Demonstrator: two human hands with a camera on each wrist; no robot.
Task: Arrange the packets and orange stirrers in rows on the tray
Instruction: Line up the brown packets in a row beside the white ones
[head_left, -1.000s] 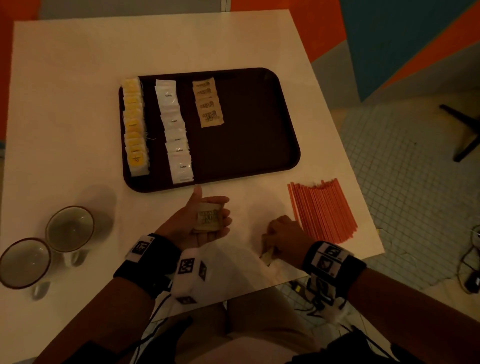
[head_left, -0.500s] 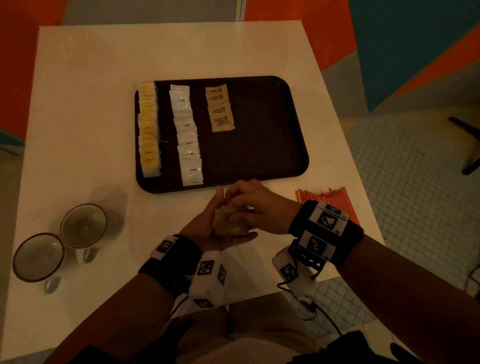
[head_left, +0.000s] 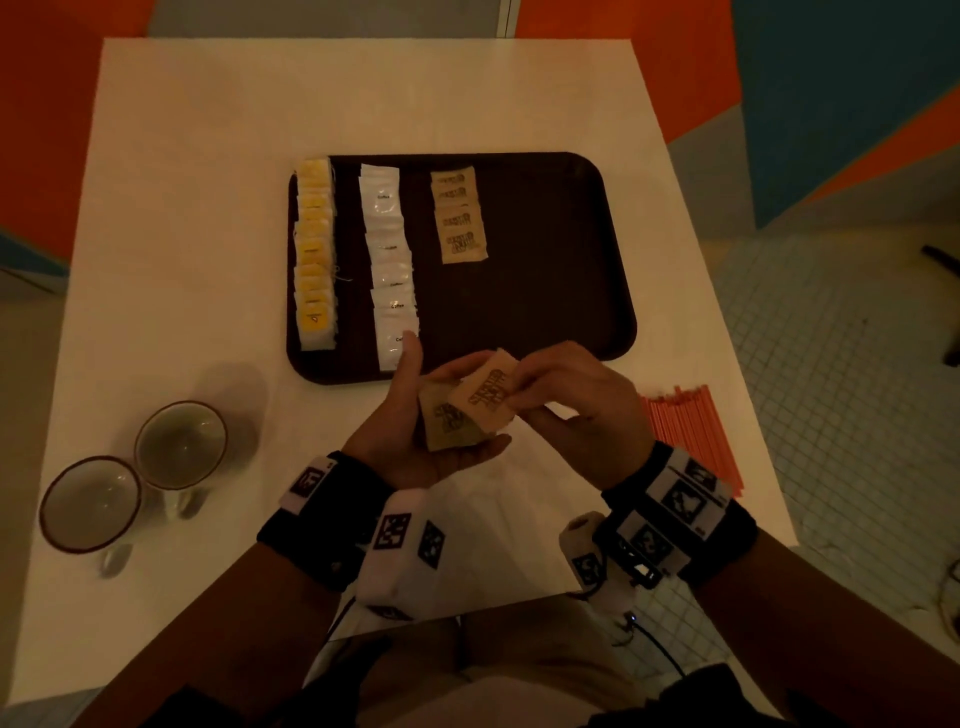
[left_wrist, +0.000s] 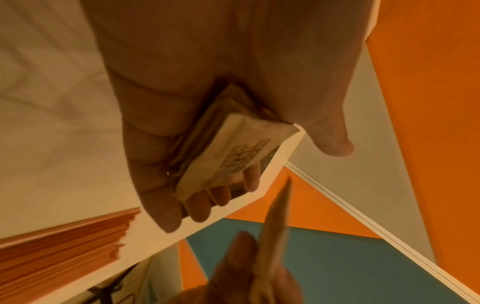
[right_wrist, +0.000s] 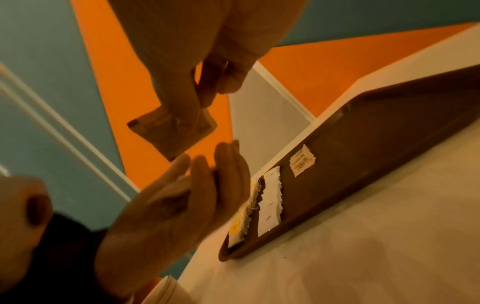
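Just in front of the brown tray (head_left: 561, 270), my left hand (head_left: 395, 431) lies palm up and cups a stack of brown packets (head_left: 447, 426), its fingers curled at the stack's edge (left_wrist: 233, 156). My right hand (head_left: 566, 395) pinches one brown packet (head_left: 485, 397) just above that stack; the same brown packet (right_wrist: 171, 131) shows in the right wrist view. On the tray lie a row of yellow packets (head_left: 314, 254), a row of white packets (head_left: 389, 265) and a short row of brown packets (head_left: 457, 218). The orange stirrers (head_left: 691, 431) lie on the table at the right.
Two cups (head_left: 135, 483) stand on the white table (head_left: 182, 208) at the left front. The tray's right half is bare. The stirrers reach close to the table's right edge, beyond which is tiled floor (head_left: 831, 364).
My right hand has moved from the table beside the stirrers over to my left hand and lifted one brown packet off the stack. My left hand stayed roughly in place.
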